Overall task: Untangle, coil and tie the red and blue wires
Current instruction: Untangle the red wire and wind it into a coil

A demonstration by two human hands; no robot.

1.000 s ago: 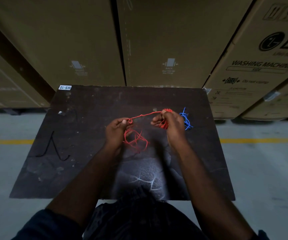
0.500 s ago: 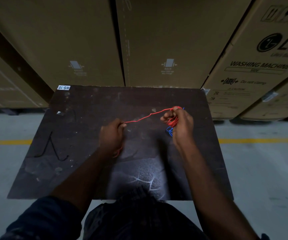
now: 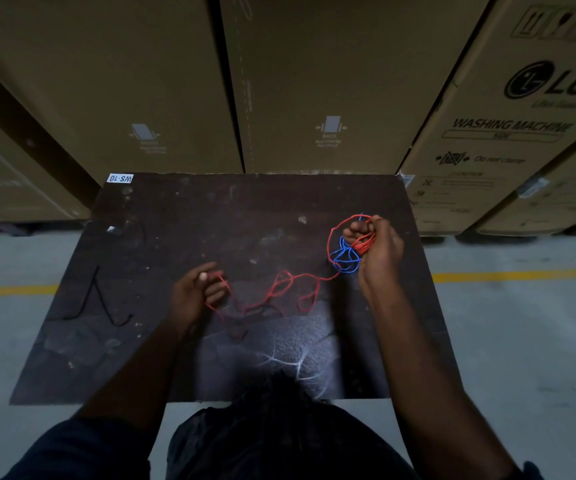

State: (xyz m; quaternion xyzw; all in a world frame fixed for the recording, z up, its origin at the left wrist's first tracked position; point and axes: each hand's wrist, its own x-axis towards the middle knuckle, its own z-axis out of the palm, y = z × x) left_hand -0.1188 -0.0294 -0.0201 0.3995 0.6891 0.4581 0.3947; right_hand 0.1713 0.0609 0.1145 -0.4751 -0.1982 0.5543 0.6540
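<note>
Your work surface is a dark, scuffed table (image 3: 182, 216) pushed against stacked cardboard cartons (image 3: 331, 81), and the light is poor. The red wire (image 3: 281, 289) lies on it in slack, kinked loops, running from your left hand across the middle of the table to your right. There a wide red loop rises round your fist and several red turns are bunched in the grip. The blue wire (image 3: 347, 258) is a small cluster of loops just below those red turns and touching them. This view does not show whether it passes through the red loop or only lies against it. Your right hand (image 3: 378, 247) is curled tight round the red bundle. Your left hand (image 3: 193, 296) pinches the red strand between thumb and bent fingers, low over the table. Judgement: the step in hand is separation, and nothing is tidily coiled or tied yet. Ease the right grip enough for the blue loops to drop free. Feed the red strand through slowly with the left hand instead of pulling it taut, since tension is likely to lock the kinks. Work each crossing open in turn. Further out, a white WS-10 label (image 3: 119, 178) marks the far left corner, and a bent black line (image 3: 99, 299), wire or mark, sits at the table's left. A yellow stripe (image 3: 521, 275) crosses the grey floor.
</note>
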